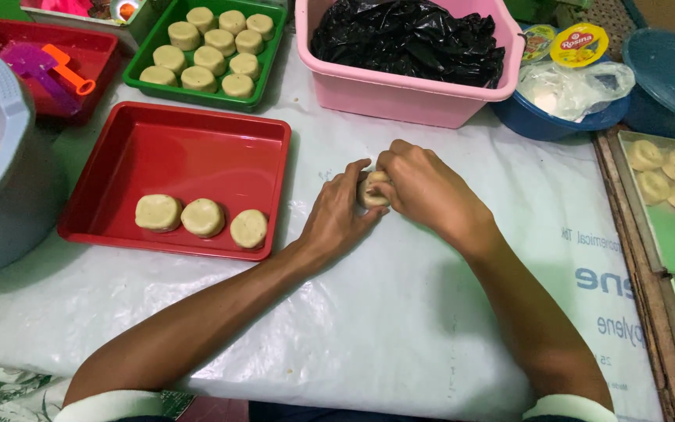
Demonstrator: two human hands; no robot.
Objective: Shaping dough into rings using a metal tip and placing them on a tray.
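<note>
Dough piece [373,190], pale and round, sits right between the two hands on the white plastic sheet [400,312] that covers the table, and both hands are on it now. The left hand [341,215] cups it from the near side, fingers curled up around its edge, while the right hand [423,187] closes over it from the far side, thumb and fingers pinched in against the top; between them only a small patch of the dough shows. Both grips are snug, curled nearly closed on the dough, which looks like a hold for pressing and rounding rather than lifting, as the piece seems to rest on the sheet, though the contact underneath is hidden. Just to the left lies the red tray [189,148], with three flattened dough discs [203,217] lined along its near edge, close at hand for the left arm. Behind it a green tray [146,59] is packed with rows of similar discs. A pink tub [400,94] lined with black plastic stands straight ahead, a grey bucket [5,156] sits at far left with more dough inside, and a metal baking tray [666,234] at right carries shaped, crimped pieces.
</note>
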